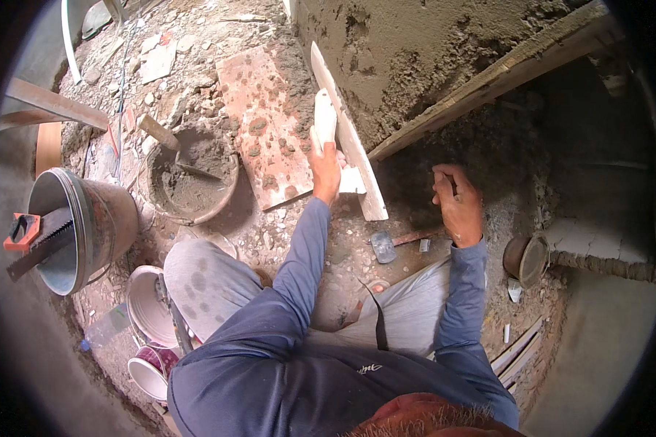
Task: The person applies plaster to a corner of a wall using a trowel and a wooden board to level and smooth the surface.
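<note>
A: Wearer's head [434, 420] is right at the near edge of my feed, so ignore that blob.

B: lol ok. Hands?

A: I've got the left hand [328, 175] clamped round the white handle of a long float [348, 135], which stands on edge just beside the plastered wall [408, 73]. Right hand [461, 207] is off to the right, fingers half curled. Can't tell from here if anything's in it.

B: What's around them?

A: Nearer, between the hands, I see a hammer [383, 247] on the rubbly floor [346, 251]. Just left of the float there's a reddish board [259, 124] spotted with grey mix, then a tub [222, 200] of the same stuff with a trowel [158, 132] in it. Further left, a bucket [113, 218] with a saw [44, 247] poking out.
</note>
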Demonstrator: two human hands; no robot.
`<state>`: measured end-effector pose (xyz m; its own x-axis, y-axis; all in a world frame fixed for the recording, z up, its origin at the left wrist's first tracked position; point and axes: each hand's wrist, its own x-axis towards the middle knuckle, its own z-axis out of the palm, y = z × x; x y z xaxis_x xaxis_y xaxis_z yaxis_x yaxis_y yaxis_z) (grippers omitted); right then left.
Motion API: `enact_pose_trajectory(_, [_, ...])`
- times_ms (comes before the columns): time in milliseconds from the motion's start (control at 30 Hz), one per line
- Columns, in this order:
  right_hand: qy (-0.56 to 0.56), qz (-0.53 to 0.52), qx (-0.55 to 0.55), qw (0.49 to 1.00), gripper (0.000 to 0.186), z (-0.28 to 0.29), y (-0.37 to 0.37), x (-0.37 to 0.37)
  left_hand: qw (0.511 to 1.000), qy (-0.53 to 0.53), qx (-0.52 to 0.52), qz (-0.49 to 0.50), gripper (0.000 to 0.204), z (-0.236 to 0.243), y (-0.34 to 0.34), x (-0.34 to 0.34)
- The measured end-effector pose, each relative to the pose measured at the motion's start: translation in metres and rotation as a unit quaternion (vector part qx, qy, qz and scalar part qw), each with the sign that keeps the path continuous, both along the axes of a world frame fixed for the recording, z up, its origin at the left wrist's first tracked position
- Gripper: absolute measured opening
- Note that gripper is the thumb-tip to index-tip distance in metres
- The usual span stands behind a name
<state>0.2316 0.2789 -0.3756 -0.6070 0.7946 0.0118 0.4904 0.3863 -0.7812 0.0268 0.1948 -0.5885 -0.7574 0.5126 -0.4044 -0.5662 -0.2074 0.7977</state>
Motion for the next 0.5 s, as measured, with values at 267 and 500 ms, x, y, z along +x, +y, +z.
enact_pose_trajectory(267, [0.014,-0.015,0.024,0.999,0.021,0.007,-0.001,0.011,0.992,0.106,0.070,-0.004,0.062,0.122,-0.002,-0.017])
enact_pose_trajectory(500, [0.012,-0.023,0.025,0.999,0.020,0.012,0.000,0.017,0.978,0.174,0.114,-0.015,0.071,0.189,-0.001,-0.021])
